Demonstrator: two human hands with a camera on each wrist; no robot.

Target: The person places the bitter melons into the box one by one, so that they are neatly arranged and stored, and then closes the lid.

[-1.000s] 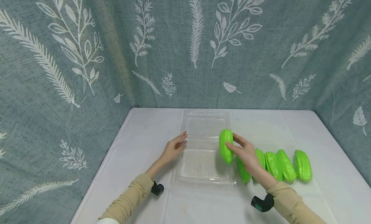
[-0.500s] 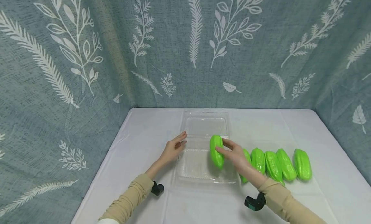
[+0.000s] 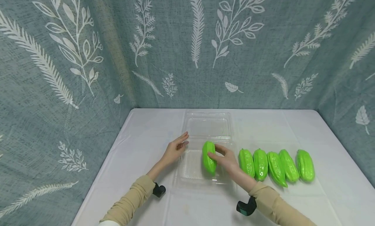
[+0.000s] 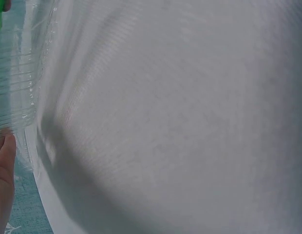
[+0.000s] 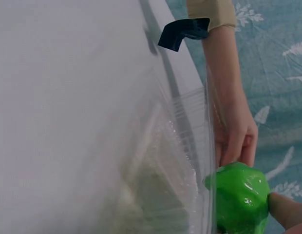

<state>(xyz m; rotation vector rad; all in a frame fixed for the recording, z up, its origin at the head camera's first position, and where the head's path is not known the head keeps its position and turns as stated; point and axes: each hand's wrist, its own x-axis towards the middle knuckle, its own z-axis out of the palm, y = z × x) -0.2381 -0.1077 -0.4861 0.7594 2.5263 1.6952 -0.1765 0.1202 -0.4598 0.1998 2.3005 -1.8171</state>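
Between thumb and fingers, my right hand (image 3: 228, 158) grips a glossy green, ridged, elongated model vegetable (image 3: 209, 158). It is held tilted over the near half of an unfolded clear plastic clamshell box (image 3: 190, 167). In the right wrist view the vegetable (image 5: 241, 197) shows end-on, with a fingertip against its side. My left hand (image 3: 174, 150) is at the box's left side, fingers fairly straight and fingertips right at the rim near the hinge. The left wrist view shows part of this hand (image 4: 4, 168) beside the ribbed plastic wall (image 4: 17, 83).
Several matching green vegetables (image 3: 276, 167) lie side by side to the right of the box. The box's lid half (image 3: 208, 126) lies flat toward the back. A white cloth covers the table (image 3: 152, 125), and a patterned blue-green curtain (image 3: 173, 50) hangs around it.
My right hand has carried the green vegetable left and slightly nearer, from the box's right side to over its near half. The left hand has stayed in place.
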